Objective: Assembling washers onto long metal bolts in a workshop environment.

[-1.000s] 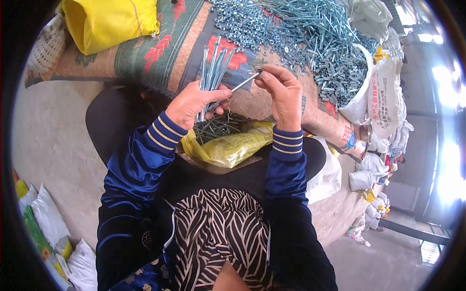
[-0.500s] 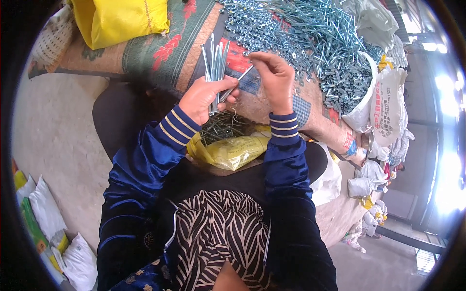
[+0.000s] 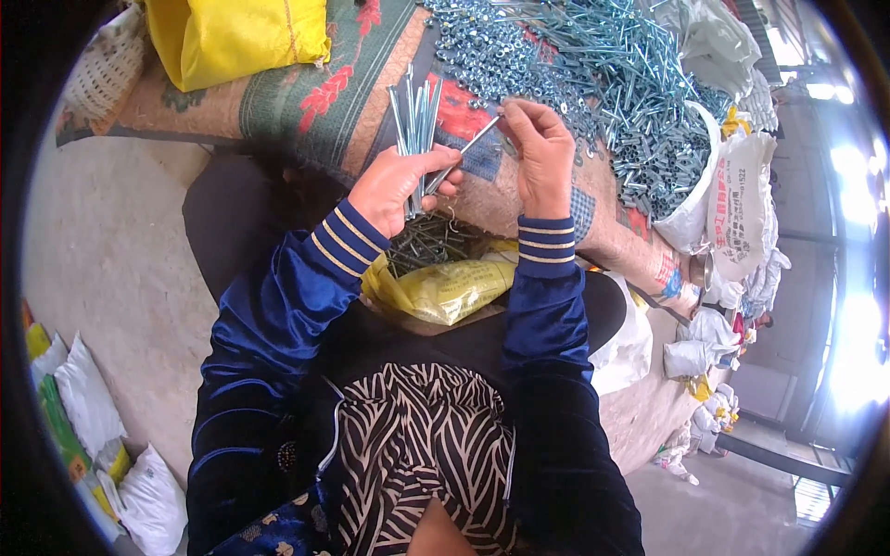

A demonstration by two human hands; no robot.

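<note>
My left hand (image 3: 387,182) is closed round a bundle of long, thin metal bolts (image 3: 417,120), most of them pointing away from me. One bolt (image 3: 479,138) slants out of this hand to the right. At its far end, the thumb and forefinger of my right hand (image 3: 545,157) are pinched together. Whatever small piece those fingertips hold is too small to make out. Just beyond my hands lies a spread of small nuts (image 3: 491,60). Below them, more bolts (image 3: 422,243) lie in an open yellow plastic bag (image 3: 450,295) at my lap.
A patterned cloth covers the work surface (image 3: 278,102). Loose long bolts (image 3: 603,42) are heaped at the back, with short metal sleeves (image 3: 654,153) by a white sack (image 3: 695,208) on the right. A yellow bag (image 3: 236,42) sits far left; white sacks (image 3: 88,398) lie on the floor.
Both hands have shifted slightly right with the bolts. The right fingers have changed their pose at the slanted bolt's end, and more of that bolt's tip shows near them.
</note>
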